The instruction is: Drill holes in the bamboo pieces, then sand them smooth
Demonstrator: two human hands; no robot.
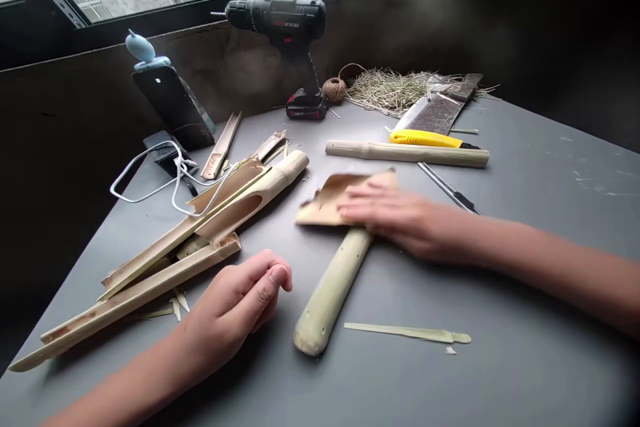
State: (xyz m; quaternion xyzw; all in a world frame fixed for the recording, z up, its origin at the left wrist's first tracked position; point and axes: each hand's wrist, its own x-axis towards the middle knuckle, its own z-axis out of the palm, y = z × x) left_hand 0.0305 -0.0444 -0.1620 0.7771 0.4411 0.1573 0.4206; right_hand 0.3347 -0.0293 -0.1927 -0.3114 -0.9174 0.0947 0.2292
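Bamboo tube (334, 293), one: lying on the worktop (400, 387), far end running under a brown sheet (323, 205). My right hand (400, 220) is covering the sheet, fingers outstretched, probably steadying it; my left hand (243, 300) is resting nearby, curled, showing nothing held.

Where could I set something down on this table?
Mostly bare patches: between the right forearm and the thin strip; another beyond that forearm, right of the stick. Crowded: the left, with split bamboo and cable; the back, with drill and straw.
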